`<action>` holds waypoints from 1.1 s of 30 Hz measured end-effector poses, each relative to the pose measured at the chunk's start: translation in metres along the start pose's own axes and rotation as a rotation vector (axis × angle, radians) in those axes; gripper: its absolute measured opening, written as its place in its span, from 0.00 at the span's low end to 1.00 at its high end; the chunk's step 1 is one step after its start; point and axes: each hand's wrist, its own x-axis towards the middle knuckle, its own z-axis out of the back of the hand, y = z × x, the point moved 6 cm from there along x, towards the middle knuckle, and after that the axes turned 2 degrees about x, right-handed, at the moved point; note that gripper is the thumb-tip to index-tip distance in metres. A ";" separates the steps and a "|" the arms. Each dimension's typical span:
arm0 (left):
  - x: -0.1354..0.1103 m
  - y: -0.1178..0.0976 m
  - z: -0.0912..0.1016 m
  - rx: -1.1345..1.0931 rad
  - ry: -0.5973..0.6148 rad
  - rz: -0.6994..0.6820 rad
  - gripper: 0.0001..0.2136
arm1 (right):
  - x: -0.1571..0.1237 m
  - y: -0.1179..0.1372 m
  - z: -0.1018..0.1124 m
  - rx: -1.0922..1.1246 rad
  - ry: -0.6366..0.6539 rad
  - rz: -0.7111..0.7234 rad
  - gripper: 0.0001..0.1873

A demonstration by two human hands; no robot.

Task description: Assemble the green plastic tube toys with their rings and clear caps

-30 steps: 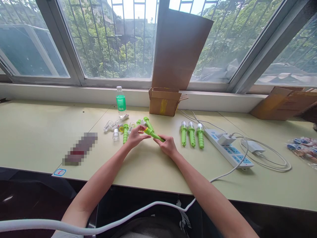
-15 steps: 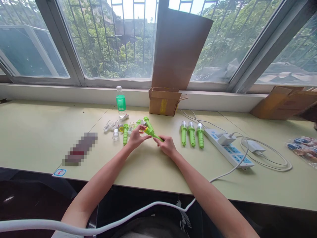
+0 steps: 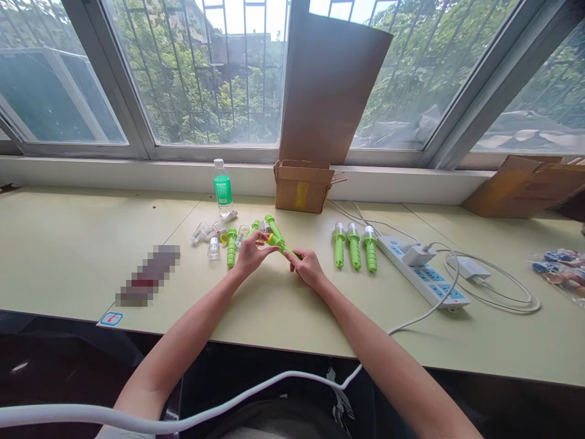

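Observation:
A green toy flashlight body [image 3: 276, 242] slants between my hands above the middle of the table. At its upper left end, where a yellow ring shows, my left hand [image 3: 250, 252] is closed with thumb and fingertips. My right hand [image 3: 308, 267] grips the narrow lower end and covers part of it. Another green body [image 3: 231, 247] lies just left of my left hand, beside a yellow ring [image 3: 223, 236]. Several clear plastic caps [image 3: 213, 248] are scattered further left. Behind my hands lies one more green body [image 3: 270, 223], partly hidden.
Three green toy flashlights with clear tops [image 3: 353, 247] lie in a row on the right. Beyond them are a white power strip [image 3: 423, 274] and looped cables. A water bottle [image 3: 223, 189] and a cardboard box [image 3: 302, 188] stand at the back. A white cable [image 3: 256, 390] crosses in front of me.
My right hand has shifted slightly along the flashlight body and its fingers have curled further around the lower end. My left hand stays at the yellow ring.

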 end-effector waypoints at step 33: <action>-0.005 -0.017 0.001 0.133 -0.065 -0.108 0.15 | -0.001 0.004 0.005 -0.370 -0.127 0.091 0.19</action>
